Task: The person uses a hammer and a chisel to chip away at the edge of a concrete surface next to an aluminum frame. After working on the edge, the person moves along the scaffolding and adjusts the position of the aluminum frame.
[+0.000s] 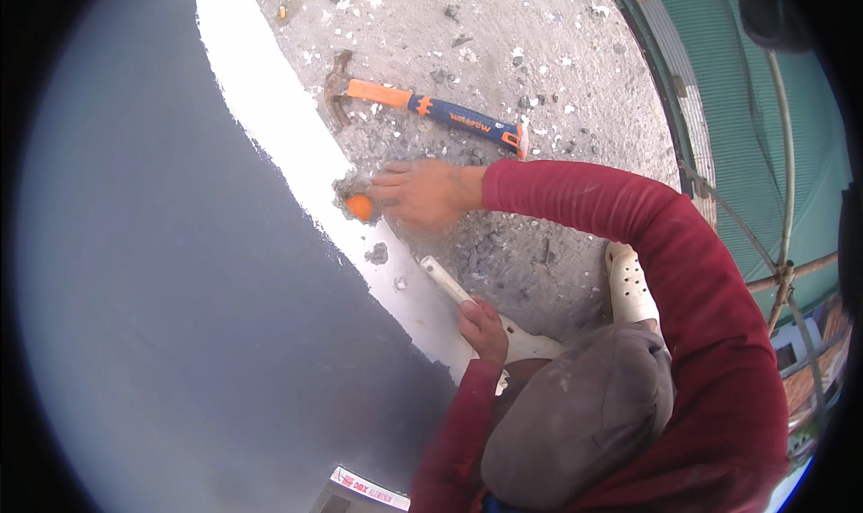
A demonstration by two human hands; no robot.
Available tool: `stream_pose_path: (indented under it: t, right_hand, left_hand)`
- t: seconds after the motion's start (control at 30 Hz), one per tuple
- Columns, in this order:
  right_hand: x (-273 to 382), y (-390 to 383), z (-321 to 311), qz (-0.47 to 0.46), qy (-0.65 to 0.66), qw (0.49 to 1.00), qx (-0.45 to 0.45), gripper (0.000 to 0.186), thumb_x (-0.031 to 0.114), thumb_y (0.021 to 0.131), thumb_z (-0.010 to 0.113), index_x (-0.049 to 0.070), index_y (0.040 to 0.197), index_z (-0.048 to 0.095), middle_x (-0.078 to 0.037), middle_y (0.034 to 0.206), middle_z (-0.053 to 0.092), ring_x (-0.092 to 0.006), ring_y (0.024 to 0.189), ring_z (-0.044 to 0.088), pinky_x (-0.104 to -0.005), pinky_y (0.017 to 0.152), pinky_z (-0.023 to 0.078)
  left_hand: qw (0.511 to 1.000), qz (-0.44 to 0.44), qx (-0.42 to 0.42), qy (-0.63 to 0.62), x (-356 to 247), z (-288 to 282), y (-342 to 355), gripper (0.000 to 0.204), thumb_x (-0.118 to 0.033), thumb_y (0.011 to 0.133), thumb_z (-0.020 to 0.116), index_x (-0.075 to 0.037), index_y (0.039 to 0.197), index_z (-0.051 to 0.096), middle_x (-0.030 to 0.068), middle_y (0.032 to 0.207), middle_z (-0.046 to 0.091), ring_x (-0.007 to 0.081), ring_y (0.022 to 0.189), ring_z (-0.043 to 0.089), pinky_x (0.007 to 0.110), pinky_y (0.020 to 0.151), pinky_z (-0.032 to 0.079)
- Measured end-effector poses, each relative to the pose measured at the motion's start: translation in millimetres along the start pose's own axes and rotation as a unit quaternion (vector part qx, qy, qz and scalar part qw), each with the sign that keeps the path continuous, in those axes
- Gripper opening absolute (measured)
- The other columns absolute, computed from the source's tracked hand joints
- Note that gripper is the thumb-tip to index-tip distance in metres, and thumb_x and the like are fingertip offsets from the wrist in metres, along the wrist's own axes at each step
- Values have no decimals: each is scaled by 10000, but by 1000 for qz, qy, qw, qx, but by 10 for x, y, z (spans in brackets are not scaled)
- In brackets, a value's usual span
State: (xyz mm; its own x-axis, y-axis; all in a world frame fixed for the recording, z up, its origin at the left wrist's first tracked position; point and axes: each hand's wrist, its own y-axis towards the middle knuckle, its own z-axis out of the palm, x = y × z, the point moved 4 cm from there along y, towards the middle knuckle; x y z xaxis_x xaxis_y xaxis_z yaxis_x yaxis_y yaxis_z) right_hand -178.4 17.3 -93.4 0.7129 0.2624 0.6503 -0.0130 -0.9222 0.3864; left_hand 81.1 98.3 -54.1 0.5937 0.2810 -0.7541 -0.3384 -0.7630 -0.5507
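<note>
My right hand [424, 193], slightly blurred, reaches to the rough hole in the white wall strip, its fingers stretched out beside an orange round piece [360, 207] set in the crumbled mortar [346, 187]. My left hand [485, 330] is closed around a white pipe-like piece [444, 279], which slants up toward the wall with a small hole near its end. Above my right hand, a claw hammer [431, 105] with an orange and dark blue handle lies on the rubble-strewn concrete [539, 27].
A dark grey painted wall [198, 288] with a white lower strip [261, 90] fills the left. White perforated clogs [632, 284] and grey cloth [575, 423] are below my arms. At the right are poles [786, 153] and green netting [728, 81]. A labelled bar [369, 488] shows at the bottom.
</note>
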Motion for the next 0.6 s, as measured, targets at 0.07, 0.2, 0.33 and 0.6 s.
stream_pose_path:
  t: [0.07, 0.2, 0.33, 0.6]
  right_hand:
    - [-57, -38, -17, 56, -88, 991, -82, 556, 367, 932, 597, -43, 1307, 617, -245, 1497, 485, -362, 1475, 372, -458, 1210, 316]
    - [497, -316, 267, 6, -57, 997, 54, 706, 420, 930, 616, -76, 1419, 503, -268, 1553, 403, -364, 1504, 317, -457, 1252, 238]
    - [819, -459, 317, -43, 48, 988, 140, 595, 342, 903, 652, -46, 1338, 535, -268, 1489, 440, -398, 1428, 401, -480, 1191, 341]
    - [-278, 761, -23, 66, -104, 992, -16, 411, 248, 972, 570, -70, 1230, 534, -287, 1415, 449, -446, 1377, 429, -496, 1155, 373]
  left_hand:
    - [1000, 12, 2, 25, -129, -13, 22, 399, -409, 1108, 396, -47, 989, 512, -11, 752, 441, 68, 585, 410, 222, 522, 378]
    - [997, 19, -4, 68, -499, -223, -69, 392, -377, 1111, 388, -20, 1020, 520, 26, 741, 498, 105, 577, 472, 264, 522, 407]
    - [967, 35, 62, 247, -1042, -534, -356, 344, -316, 1102, 432, 6, 1067, 549, 149, 717, 608, 282, 630, 630, 394, 572, 464]
    - [854, 68, 240, 456, -2148, -1246, -1018, 400, -400, 1081, 477, -21, 972, 545, 221, 728, 634, 482, 717, 626, 559, 644, 459]
